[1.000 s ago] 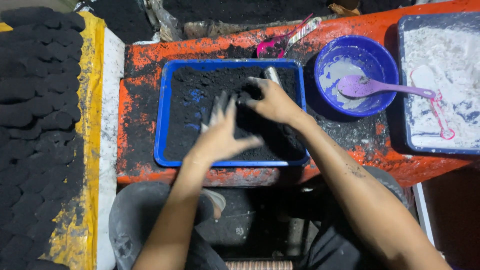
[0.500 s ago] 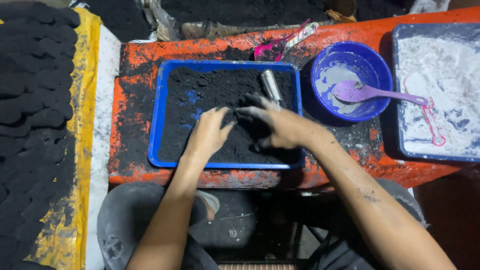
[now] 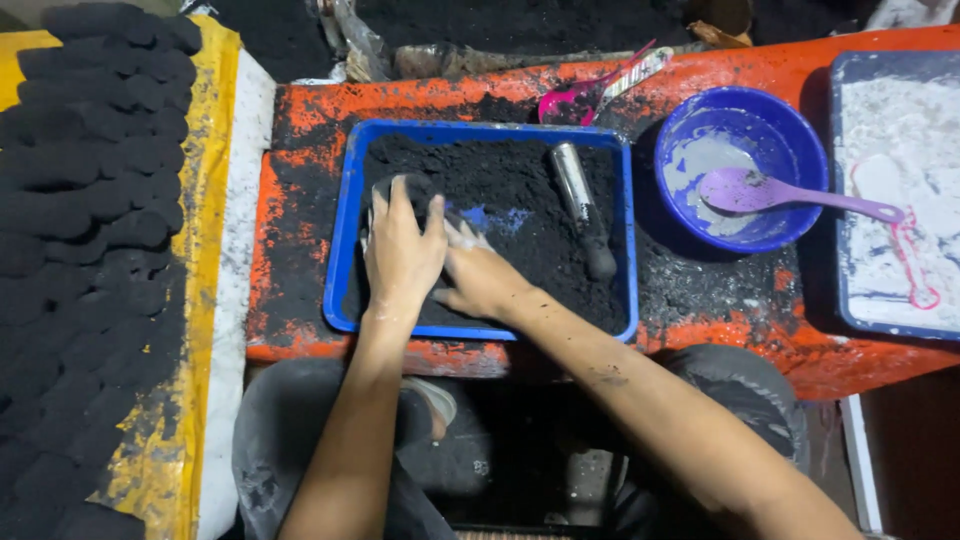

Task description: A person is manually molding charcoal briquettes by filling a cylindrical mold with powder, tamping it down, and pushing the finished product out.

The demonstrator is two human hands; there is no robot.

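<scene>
Both hands have slid left in the tray (image 3: 345,250), left hand (image 3: 402,250) and right hand (image 3: 480,280) cupping powder (image 3: 520,190); press evenly, gather inward

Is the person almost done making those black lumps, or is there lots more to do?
Done: rows of black lumps lie on the yellow board at the left. In hand: the left hand and right hand press together in the black powder in the blue tray. Left: much loose powder fills the tray, so probably plenty more.
</scene>
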